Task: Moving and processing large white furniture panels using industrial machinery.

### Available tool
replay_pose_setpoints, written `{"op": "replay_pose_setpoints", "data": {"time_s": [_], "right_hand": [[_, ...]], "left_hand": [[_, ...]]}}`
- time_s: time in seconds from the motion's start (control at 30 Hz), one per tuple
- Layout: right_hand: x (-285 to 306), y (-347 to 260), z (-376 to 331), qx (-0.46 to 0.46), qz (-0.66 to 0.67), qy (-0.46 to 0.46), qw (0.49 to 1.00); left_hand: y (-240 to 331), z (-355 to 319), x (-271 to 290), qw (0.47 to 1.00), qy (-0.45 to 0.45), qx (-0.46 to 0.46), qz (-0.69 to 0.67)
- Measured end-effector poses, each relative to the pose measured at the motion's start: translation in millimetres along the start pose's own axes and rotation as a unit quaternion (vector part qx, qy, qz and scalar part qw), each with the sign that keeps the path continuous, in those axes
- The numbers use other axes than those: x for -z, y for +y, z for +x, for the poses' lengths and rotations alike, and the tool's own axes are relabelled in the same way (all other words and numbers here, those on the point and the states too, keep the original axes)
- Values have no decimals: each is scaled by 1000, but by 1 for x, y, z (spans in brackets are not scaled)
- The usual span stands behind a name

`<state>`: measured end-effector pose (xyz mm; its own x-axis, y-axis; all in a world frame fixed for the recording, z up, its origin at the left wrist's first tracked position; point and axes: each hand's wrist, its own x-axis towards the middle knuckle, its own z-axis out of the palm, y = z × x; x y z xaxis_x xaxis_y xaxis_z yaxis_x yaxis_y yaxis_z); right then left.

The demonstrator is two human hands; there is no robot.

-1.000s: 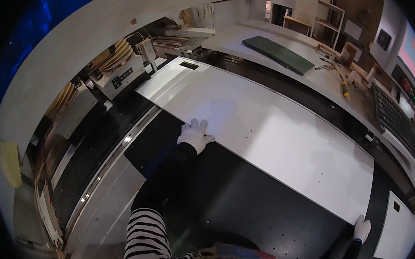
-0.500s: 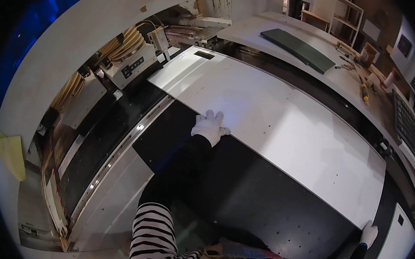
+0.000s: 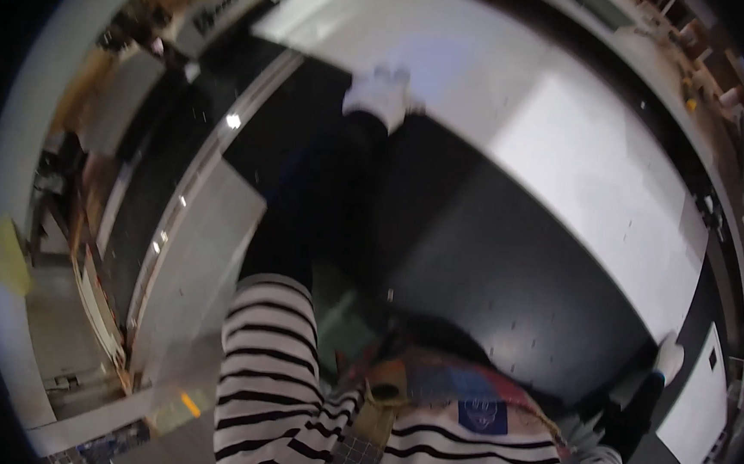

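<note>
A large white sheet panel (image 3: 516, 147) lies across a black work surface (image 3: 507, 276). My left hand (image 3: 376, 96), in a white glove, rests on the panel's near edge with its fingers stretched out over the top; motion smears the fingers. Far to the right, my right hand (image 3: 669, 357), also gloved in white, is closed at the panel's near right corner, its fingertips partly hidden. A smaller white panel with a dark cutout (image 3: 689, 405) lies beside the right hand.
A metal rail (image 3: 183, 201) runs along the left, by a grey plate (image 3: 199, 237) and machine units (image 3: 122, 102). A yellow sheet (image 3: 5, 256) hangs at the far left. A bench (image 3: 652, 45) with small items stands beyond the panel, at the far right.
The whole view has tilted down toward my body, so the panel and both hands appear higher and more blurred. Both hands stay at the same places on the panel.
</note>
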<state>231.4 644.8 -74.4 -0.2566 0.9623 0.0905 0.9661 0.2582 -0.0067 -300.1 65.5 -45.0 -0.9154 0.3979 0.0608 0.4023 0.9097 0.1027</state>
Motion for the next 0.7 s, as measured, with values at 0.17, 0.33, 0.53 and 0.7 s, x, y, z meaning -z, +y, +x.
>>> {"op": "replay_pose_setpoints", "data": {"time_s": [0.17,0.33,0.53,0.7], "right_hand": [[-12,6,9,-31,21,-6,999],[-18,11,15,-46,154,-9,987],[-22,20,16,-42,286,-34,957],[-26,16,16,-33,181,-3,983]], "left_hand": [[-13,-1,-6,992,96,-83,-17],[-6,0,17,995,-25,-32,-90],[-5,6,18,995,-58,-18,-83],[-8,8,3,997,19,-48,-66]]}}
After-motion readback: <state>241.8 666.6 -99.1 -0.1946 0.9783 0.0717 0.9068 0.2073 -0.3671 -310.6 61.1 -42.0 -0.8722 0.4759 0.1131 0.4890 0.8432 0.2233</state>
